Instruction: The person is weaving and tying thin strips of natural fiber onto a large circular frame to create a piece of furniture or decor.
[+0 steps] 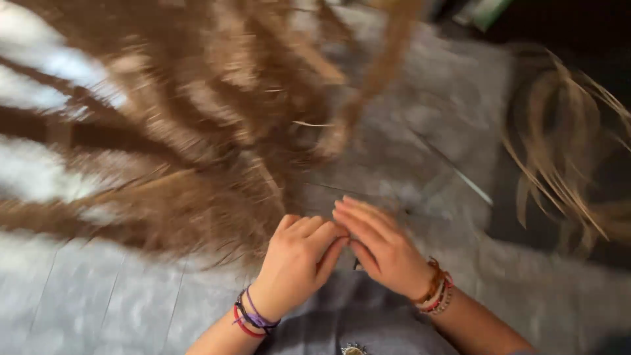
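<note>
Grey floor [98,302] below; left hand [297,260] and right hand [381,246] met beside brown dry leaves [184,131], grip unclear.

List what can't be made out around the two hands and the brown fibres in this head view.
- What the left hand and right hand pinch: hidden by the fingers; only a dark sliver shows below them.
- Each hand's grip: fingertips meet, contact unseen.
- Brown fibre bundle: motion-blurred, single strands unclear, cut off by the top and left edges.
- Loose pale strands: blurred, in shadow, cut off at the right edge.
- Metal piece: cut off by the bottom edge.
</note>
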